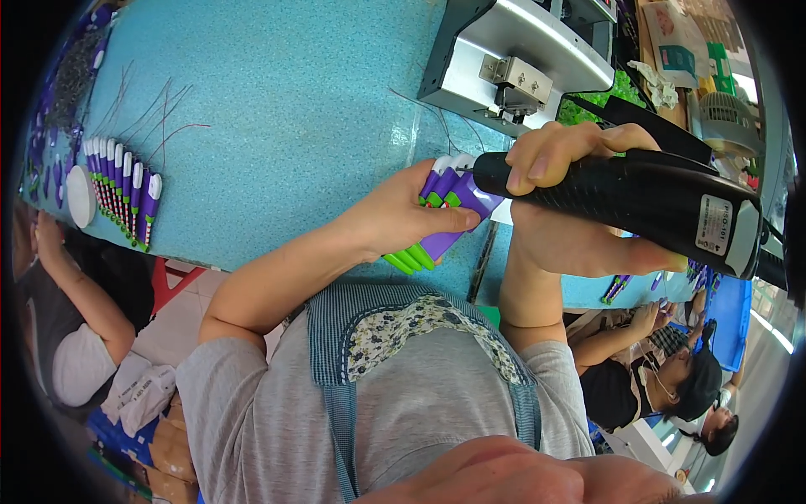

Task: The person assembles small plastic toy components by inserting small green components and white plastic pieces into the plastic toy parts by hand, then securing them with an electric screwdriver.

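The left hand (403, 214) has its fingers closed around a small bundle of purple, white and green pen-shaped pieces (441, 214), held just above the near edge of the blue table (294, 101), close to the person's chest. The right hand (562, 210) has its fingers wrapped tightly round a black electric screwdriver (638, 197), whose thin bit touches the upper end of the bundle, just where the white caps show. Judging from how things lie, the work looks to be partly done: a neat row of like pieces (122, 189) is laid side by side at the left end of the table, well apart from the hands, beside a white round lid (81, 196), with thin wires (155, 113) lying just beyond them; a few more purple pieces (617, 287) lie by the table's right edge, below the screwdriver. Whether those rows are finished or waiting I cannot tell. A grey metal machine (520, 59) stands on the table beyond the hands. As for labels, a small white rectangular sticker (715, 225) sits on the rear of the screwdriver's body; at the upper right a pale packet with a teal patch (678, 50) lies beside a green block (719, 69); at the lower left a white bag with dark print (143, 391) rests on brown cardboard boxes (168, 454). Other people sit at either side.
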{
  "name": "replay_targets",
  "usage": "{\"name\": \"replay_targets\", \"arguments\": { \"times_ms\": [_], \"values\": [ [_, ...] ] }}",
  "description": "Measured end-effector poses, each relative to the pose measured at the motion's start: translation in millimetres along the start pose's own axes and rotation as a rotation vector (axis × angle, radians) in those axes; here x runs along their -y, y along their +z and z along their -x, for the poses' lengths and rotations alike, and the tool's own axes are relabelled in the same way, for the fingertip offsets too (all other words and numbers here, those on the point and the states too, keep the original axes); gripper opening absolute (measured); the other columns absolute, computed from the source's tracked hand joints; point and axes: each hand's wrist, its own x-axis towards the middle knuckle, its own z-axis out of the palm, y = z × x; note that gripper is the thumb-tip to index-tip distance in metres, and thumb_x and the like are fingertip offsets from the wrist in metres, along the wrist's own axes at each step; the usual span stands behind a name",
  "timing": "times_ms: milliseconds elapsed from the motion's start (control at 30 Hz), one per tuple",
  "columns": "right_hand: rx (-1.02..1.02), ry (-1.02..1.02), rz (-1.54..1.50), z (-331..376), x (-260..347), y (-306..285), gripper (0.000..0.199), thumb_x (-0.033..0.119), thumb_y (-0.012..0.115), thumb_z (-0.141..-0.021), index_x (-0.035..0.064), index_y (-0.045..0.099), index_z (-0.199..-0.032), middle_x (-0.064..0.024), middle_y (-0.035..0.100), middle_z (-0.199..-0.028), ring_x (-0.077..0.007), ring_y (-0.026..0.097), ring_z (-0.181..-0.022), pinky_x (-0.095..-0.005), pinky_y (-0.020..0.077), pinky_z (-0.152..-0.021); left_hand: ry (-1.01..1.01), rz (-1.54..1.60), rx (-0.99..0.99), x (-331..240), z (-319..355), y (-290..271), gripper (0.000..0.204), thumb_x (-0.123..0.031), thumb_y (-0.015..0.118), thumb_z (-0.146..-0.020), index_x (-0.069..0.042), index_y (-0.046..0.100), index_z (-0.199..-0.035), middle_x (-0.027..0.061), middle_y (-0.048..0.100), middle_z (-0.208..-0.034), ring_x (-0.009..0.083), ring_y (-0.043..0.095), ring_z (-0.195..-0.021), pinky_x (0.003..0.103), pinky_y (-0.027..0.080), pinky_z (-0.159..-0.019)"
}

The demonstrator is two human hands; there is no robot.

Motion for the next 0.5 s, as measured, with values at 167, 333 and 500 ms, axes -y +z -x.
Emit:
{"name": "replay_targets", "arguments": {
  "times_ms": [167, 333, 500],
  "values": [
    [-0.018, 0.049, -0.026, -6.6, 4.3, 0.4, 0.095, 0.085, 0.03, -0.076, 0.0031, 0.046, -0.12, -0.016, 0.056, -0.074, -0.0222, 0.053, -0.055, -0.0325, 0.0426, -0.053, -0.009, -0.016, 0.015, -4.6, -1.3, -1.3, 0.047, -0.02, 0.077, -0.077, -0.002, 0.052, -0.113, 0.0057, 0.064, -0.091, 0.0116, 0.061, -0.075, 0.027, 0.052, -0.061],
    [0.067, -0.085, 0.042, -45.0, 20.5, -20.0, 0.093, 0.086, 0.033, -0.073, 0.0058, 0.051, -0.117, -0.0158, 0.06, -0.082, -0.0242, 0.056, -0.064, -0.0332, 0.0449, -0.058, 0.015, -0.038, -0.066, -4.2, -1.4, -1.2, 0.053, -0.019, 0.078, -0.075, -0.002, 0.05, -0.117, 0.0072, 0.063, -0.092, 0.0126, 0.061, -0.077, 0.028, 0.053, -0.061],
    [0.086, -0.097, 0.069, -46.2, 2.1, -26.9, 0.096, 0.089, 0.037, -0.069, 0.0073, 0.053, -0.116, -0.0149, 0.059, -0.076, -0.0243, 0.055, -0.061, -0.0341, 0.0455, -0.058, 0.049, -0.028, -0.067, -1.3, -0.9, -0.1, 0.054, -0.02, 0.079, -0.074, -0.002, 0.051, -0.116, 0.0072, 0.063, -0.094, 0.0132, 0.062, -0.078, 0.029, 0.053, -0.065]
  ]
}}
